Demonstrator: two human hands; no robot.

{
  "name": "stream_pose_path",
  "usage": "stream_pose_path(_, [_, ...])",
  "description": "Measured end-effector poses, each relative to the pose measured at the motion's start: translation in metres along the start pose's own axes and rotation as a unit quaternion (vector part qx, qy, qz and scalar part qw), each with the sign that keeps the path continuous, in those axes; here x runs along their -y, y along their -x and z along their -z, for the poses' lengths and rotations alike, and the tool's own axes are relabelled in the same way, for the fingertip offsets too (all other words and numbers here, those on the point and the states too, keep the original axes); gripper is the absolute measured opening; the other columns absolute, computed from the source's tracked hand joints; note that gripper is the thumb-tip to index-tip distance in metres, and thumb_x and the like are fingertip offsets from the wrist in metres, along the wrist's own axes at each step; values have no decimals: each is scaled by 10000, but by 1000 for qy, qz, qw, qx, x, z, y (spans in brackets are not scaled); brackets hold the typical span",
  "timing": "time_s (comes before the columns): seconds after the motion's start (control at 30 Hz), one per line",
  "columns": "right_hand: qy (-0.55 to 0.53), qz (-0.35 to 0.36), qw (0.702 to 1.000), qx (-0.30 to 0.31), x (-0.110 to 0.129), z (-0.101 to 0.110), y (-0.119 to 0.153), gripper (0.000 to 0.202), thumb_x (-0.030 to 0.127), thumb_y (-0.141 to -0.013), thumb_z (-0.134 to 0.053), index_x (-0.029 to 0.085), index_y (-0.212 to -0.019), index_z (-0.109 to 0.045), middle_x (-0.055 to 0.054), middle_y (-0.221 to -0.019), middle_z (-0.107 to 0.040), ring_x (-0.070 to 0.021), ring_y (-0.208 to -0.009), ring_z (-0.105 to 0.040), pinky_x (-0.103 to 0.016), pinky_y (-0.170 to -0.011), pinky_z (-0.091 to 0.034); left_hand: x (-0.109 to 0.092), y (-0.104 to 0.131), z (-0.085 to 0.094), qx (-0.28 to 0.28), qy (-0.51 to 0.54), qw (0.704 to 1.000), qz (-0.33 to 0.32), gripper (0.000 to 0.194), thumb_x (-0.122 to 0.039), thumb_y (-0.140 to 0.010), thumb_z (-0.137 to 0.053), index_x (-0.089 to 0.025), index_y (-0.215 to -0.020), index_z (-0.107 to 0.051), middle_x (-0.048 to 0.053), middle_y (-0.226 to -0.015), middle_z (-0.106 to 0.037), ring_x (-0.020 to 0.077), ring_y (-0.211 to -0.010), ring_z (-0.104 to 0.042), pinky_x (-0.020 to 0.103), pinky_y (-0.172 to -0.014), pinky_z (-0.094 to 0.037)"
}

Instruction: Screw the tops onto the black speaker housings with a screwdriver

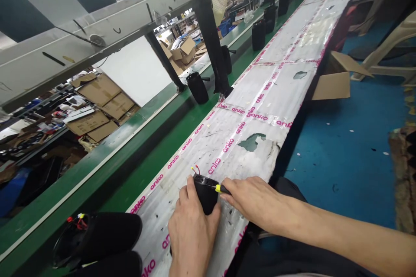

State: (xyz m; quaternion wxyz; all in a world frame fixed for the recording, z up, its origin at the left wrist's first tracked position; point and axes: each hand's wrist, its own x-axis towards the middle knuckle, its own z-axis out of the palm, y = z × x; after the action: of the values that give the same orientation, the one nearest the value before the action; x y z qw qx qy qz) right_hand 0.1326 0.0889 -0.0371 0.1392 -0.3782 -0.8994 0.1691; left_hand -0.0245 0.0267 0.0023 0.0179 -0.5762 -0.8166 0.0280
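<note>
My left hand [195,224] has a black fabric-covered speaker housing [207,194] gripped upright at six o'clock on the bench, right hand [256,202] pinching a yellow-and-black tool [223,189] at its rim. Looks mid-job, wires [195,169] still loose, no cover on. Pink "anko" repeats along the bench tape [239,127].

Between the left grip [194,225] and the right grip [256,201], a black open-topped shell [207,197] and a yellow-and-black handled tool [222,189] close the gap. Beyond both, the long white film-covered desk [276,78] with pink lettering leaves a clear lane. Left of the left grip, two black rounded cylinders [113,231] obstruct a low pass. Farther ahead-left, a black wrapped post [209,39] and upright black cylinders [197,88] stand in the way.
</note>
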Motion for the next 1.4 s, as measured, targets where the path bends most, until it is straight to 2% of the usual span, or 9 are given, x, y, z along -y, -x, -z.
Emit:
stream_pose_path(0.17, [42,-6,999,-18,5,-6,4,162,358,-1027,-451,222,-946,-484,7,-706,-630,-233,-575,-626,-325,-515,-177,-1,0,0,-3,-7,1000,-3,738,-442,-864,-594,-173,-1474,-279,109,-1233,-587,278,-1003,-636,351,-688,-463])
stream_pose_path(0.33, [86,-2,993,-80,7,-27,9,130,358,-1031,-428,234,-995,-448,24,-693,-587,-234,-546,-609,-334,-514,-188,-2,0,0,1,-7,1000,4,750,-464,-866,-589,-170,-1479,-273,109,-1229,-599,287,-1011,-637,367,-700,-472])
stream_pose_path(0.47, [84,-8,994,-72,7,-37,8,130,351,-1030,-421,229,-993,-441,15,-704,-589,-229,-538,-617,-340,-495,-172,-1,-1,0,11,3,1000,9,765,-473,-857,-602,-178,-1483,-276,107,-1232,-605,295,-1015,-637,383,-730,-482])
stream_pose_path(0.67, [63,-2,998,-31,7,-32,3,100,304,-1023,-448,206,-1002,-449,-5,-740,-618,-220,-580,-652,-329,-480,-171,0,-2,-1,7,4,1000,6,777,-462,-846,-621,-166,-1477,-278,100,-1194,-611,291,-1012,-638,392,-749,-499])
stream_pose_path(0.9, [113,-9,993,-15,9,-24,5,178,370,-1031,-398,216,-959,-449,-5,-660,-584,-227,-508,-615,-323,-479,-205,-1,-4,-6,-5,-34,999,-10,792,-474,-847,-608,-122,-1472,-273,114,-1117,-600,285,-953,-636,361,-688,-494])
stream_pose_path(1.13, [115,4,993,3,9,-12,0,105,285,-1002,-467,199,-954,-503,-25,-648,-613,-217,-516,-610,-313,-467,-271,-6,1,-6,-22,-67,997,-21,757,-475,-887,-539,-91,-1474,-255,122,-1119,-591,285,-981,-630,347,-658,-498])
stream_pose_path(1.2, [103,4,995,-5,7,-11,1,138,317,-1011,-456,202,-954,-507,-16,-640,-614,-233,-513,-611,-313,-464,-274,-3,-1,-2,-2,-43,999,-14,780,-498,-885,-539,-130,-1496,-225,134,-1189,-606,302,-998,-641,368,-700,-500])
stream_pose_path(1.3, [79,-11,997,-16,3,-14,3,163,337,-1013,-468,193,-957,-518,-23,-683,-643,-239,-543,-635,-305,-473,-273,6,-7,5,71,17,997,25,819,-560,-855,-554,-189,-1506,-224,140,-1261,-624,348,-1029,-651,435,-796,-490])
stream_pose_path(1.4, [-12,2,1000,-11,-5,-18,5,162,325,-1019,-469,188,-963,-533,-21,-767,-678,-216,-623,-663,-295,-518,-308,15,-10,10,106,88,990,23,771,-542,-861,-544,-190,-1489,-267,142,-1295,-618,347,-1153,-606,448,-912,-461])
